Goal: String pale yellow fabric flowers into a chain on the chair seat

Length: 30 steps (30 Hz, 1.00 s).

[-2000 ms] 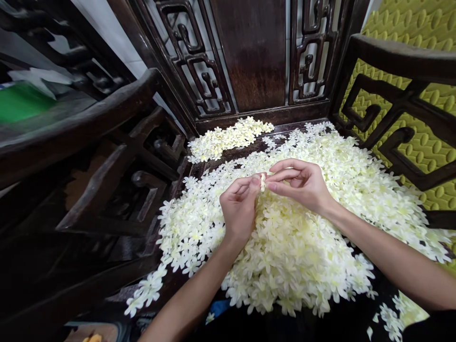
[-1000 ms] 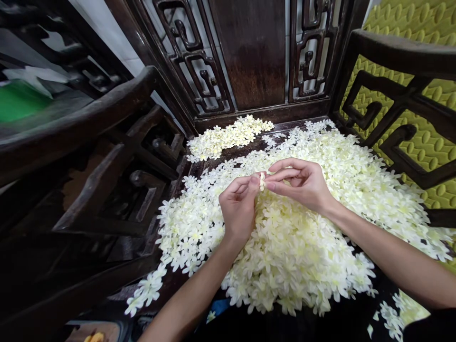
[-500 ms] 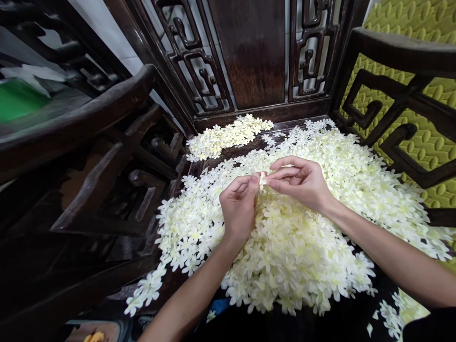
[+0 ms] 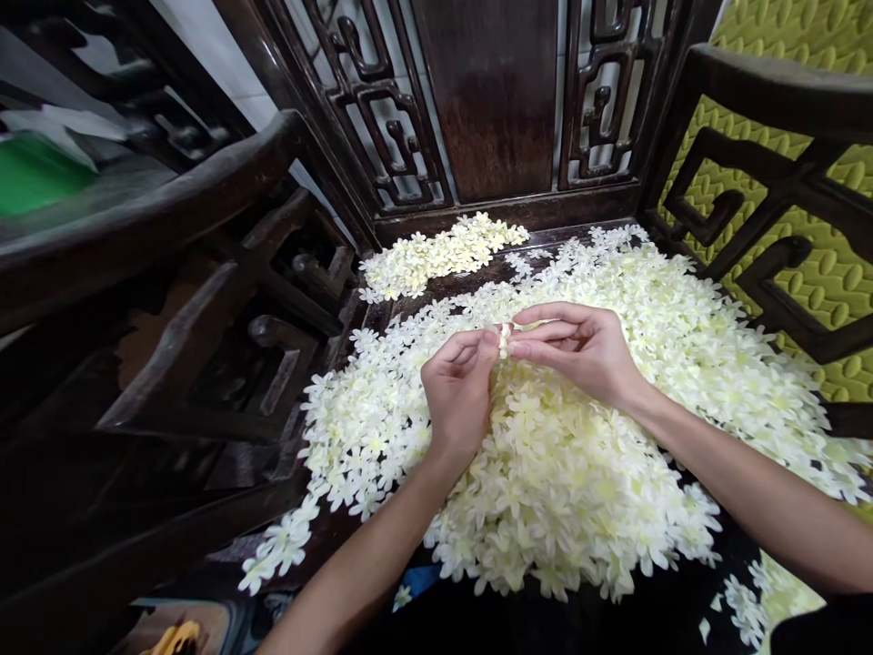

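Cream-white fabric flower blanks cover the dark wooden chair seat (image 4: 436, 293) in a large heap (image 4: 579, 455), and both hands meet above its middle: the left hand (image 4: 458, 391) and the right hand (image 4: 587, 353) each pinch, thumb against forefinger, the same small flower piece (image 4: 504, 339) held between their fingertips. The step in hand appears to be separating or working a single blank, and the next move would call for a fine, steady pull at the fingertips without crushing the petals. A smaller pile (image 4: 443, 255) lies at the far left of the seat; no brand, label or legible writing is visible.
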Available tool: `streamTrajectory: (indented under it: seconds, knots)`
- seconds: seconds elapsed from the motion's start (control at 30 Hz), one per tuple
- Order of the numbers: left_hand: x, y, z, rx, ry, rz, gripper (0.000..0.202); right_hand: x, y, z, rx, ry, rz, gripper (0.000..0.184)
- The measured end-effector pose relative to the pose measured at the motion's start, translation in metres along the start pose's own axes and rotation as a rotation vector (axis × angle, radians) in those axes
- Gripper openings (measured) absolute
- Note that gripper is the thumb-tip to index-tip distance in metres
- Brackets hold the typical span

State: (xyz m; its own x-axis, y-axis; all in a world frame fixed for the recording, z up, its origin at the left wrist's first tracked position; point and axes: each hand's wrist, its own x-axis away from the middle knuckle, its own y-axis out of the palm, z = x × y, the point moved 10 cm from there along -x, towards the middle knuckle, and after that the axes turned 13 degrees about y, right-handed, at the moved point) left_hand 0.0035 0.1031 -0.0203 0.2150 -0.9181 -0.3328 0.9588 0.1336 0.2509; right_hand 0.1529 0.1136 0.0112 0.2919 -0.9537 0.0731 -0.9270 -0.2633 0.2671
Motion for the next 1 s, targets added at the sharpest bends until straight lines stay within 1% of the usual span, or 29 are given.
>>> streamTrajectory:
  seconds: [0.4, 0.6, 0.8, 1.0]
  knots:
    - [0.0001, 0.0013, 0.0008, 0.024, -0.002, 0.002, 0.02, 0.0005, -0.0011, 0.0012, 0.006, 0.005, 0.008, 0.031]
    - [0.0, 0.0013, 0.0013, 0.001, 0.0, -0.001, 0.023, 0.0009, -0.0015, 0.001, 0.019, 0.008, 0.018, 0.033]
    - [-0.0001, 0.0013, 0.0012, 0.019, 0.009, 0.001, 0.022, 0.0017, -0.0012, -0.0009, 0.033, -0.008, 0.021, 0.032]
    - [-0.0002, -0.0003, 0.0034, -0.015, 0.008, 0.005, 0.023, 0.0011, -0.0006, -0.0005, 0.027, 0.002, 0.013, 0.033]
